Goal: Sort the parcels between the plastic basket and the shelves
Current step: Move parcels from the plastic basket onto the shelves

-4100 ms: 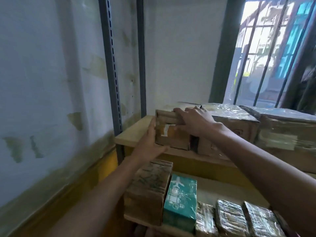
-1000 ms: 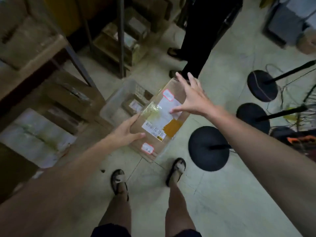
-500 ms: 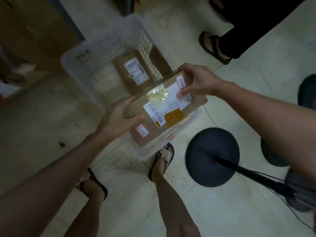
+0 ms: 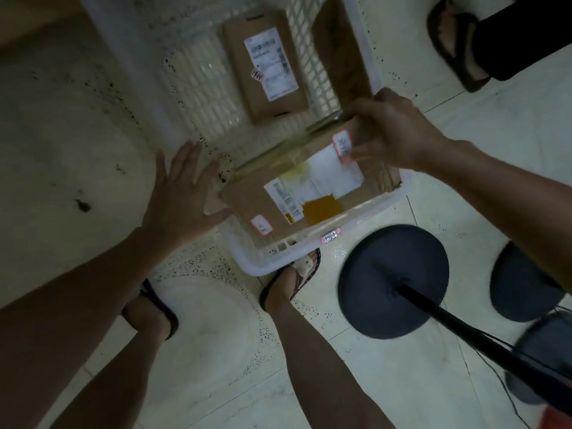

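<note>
Parcel (image 4: 297, 193) in basket (image 4: 309, 252), right hand (image 4: 390, 134) gripping far corner, left hand (image 4: 182, 193) spread beside

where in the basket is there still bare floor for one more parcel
Bare slatted floor shows in the plastic basket left of the small labelled parcel, toward the left wall. The near right end is crowded: the large parcel held by the right hand fills it. The left hand hangs open beside it.
</note>
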Available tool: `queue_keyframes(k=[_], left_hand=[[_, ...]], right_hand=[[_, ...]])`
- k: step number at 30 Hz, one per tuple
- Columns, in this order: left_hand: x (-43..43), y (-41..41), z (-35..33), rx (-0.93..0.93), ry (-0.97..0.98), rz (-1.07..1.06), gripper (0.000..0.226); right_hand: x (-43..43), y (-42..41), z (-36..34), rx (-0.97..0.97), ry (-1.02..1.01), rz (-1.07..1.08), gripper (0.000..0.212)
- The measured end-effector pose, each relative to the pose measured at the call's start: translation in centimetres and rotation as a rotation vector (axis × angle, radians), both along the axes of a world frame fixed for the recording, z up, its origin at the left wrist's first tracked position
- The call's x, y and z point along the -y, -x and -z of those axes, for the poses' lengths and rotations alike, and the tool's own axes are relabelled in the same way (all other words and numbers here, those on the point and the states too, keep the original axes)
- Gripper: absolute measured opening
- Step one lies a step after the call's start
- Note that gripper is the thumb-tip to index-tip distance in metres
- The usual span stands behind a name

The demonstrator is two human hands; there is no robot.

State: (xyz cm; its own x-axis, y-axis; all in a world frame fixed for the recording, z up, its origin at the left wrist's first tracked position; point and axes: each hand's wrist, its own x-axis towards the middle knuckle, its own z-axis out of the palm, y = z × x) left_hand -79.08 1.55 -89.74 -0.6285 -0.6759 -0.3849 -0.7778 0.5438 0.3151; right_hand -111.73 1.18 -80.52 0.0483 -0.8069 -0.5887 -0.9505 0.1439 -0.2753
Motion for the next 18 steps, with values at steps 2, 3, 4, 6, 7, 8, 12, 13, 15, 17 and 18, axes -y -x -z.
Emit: queue_keyframes(k=[2,3,4,6,7,8,12,13,15,17,18], left_hand=[[0.3,-0.7,-0.6,0.017,0.007,0.010,0.090],[0.5,-1.0,-0.7,0.024,-0.011,0.027,0.093],[0.9,-1.2,-0.7,0.030,-0.038,0.048,0.093],[1.9,-1.5,-0.8,0.025,-0.067,0.086,0.086],[2.6,-1.7,-0.8,0.009,-0.063,0.095,0.082],[3.1,-1.9,-0.9,-0.013,-0.055,0.093,0.079],[3.7,-2.1,-0.4,-0.061,-0.026,0.084,0.072],[3.3,-2.0,-0.2,-0.048,-0.019,0.088,0.072],[2.8,-2.0,0.5,-0.017,-0.001,0.100,0.074],[2.7,-2.0,1.1,0.004,0.023,0.119,0.075],[2.8,-2.1,1.4,0.011,0.029,0.124,0.076]], right_hand=[[-0.2,-0.8,0.9,0.036,-0.048,0.024,0.060],[-0.3,-1.0,1.3,0.033,-0.065,0.058,0.059],[-0.5,-1.0,1.9,0.022,-0.082,0.092,0.058],[-0.6,-0.6,3.1,0.000,-0.125,0.115,0.057],[-0.5,-0.5,3.8,-0.011,-0.144,0.110,0.057],[-0.3,-0.6,4.7,-0.016,-0.163,0.105,0.057],[-0.8,-2.4,8.2,-0.010,-0.233,0.139,0.060],[-1.2,-2.7,9.2,0.008,-0.248,0.165,0.060],[-1.8,-3.1,11.1,0.023,-0.274,0.210,0.059],[-2.1,-3.2,12.9,0.000,-0.279,0.233,0.057],[-2.2,-3.3,13.7,-0.024,-0.269,0.239,0.056]])
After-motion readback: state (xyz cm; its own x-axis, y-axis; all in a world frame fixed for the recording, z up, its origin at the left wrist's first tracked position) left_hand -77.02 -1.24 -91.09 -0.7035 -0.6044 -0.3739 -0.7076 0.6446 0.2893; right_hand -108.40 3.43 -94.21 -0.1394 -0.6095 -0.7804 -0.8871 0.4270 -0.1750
